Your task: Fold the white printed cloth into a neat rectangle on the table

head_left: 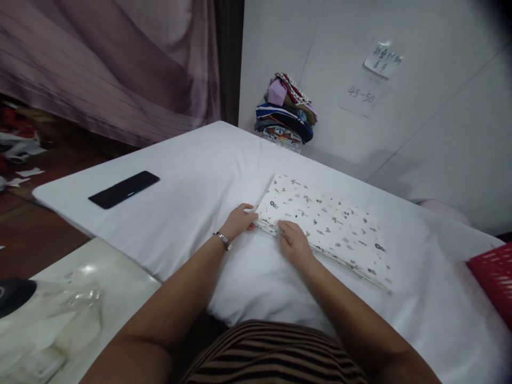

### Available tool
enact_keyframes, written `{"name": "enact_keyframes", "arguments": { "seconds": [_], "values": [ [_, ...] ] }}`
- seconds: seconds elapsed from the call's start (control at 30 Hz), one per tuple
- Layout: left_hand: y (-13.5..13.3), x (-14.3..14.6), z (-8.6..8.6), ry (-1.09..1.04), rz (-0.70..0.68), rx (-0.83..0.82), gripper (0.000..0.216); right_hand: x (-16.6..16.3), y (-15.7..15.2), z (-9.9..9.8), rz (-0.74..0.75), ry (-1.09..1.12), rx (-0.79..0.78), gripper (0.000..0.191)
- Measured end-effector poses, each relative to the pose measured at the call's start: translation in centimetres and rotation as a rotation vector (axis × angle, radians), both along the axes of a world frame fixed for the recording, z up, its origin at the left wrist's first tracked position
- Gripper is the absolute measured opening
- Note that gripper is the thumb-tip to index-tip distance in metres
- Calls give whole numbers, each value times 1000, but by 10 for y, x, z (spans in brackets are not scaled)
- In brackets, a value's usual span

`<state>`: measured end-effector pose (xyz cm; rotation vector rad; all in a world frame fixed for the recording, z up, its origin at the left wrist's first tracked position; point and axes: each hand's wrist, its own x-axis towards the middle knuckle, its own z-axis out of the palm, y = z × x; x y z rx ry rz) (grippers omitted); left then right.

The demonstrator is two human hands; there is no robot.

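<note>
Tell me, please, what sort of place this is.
Probably a workroom for cloth, perhaps at home: a folded printed cloth lies on a white table, a pile of fabrics stands near the wall, and handwritten papers hang there.

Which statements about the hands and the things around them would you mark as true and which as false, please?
1. The left hand touches a corner of the patterned cloth. True.
2. A black phone lies on the white table, apart from both hands. True.
3. The right hand rests on the phone. False: it is at the near edge of the cloth.
4. The bracelet is on the right wrist. False: it is on the left wrist.
5. A pile of clothes stands near the wall. True.
6. The basket at the picture's right edge is blue. False: it is red.
</note>
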<state>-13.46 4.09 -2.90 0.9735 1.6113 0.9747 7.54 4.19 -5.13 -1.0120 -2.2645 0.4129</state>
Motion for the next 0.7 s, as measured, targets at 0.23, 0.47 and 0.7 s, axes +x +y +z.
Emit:
{"name": "enact_keyframes", "arguments": {
  "seconds": [0.23,0.47,0.7],
  "values": [
    [-3,0,5,102,4,11,43,59,-18,0,-90,-111,34,32],
    [-3,-1,8,121,39,0,39,42,-6,8,-68,-101,8,24],
    [-3,-5,6,103,-7,-18,42,-12,11,23,50,-130,-26,21]
  ]
}}
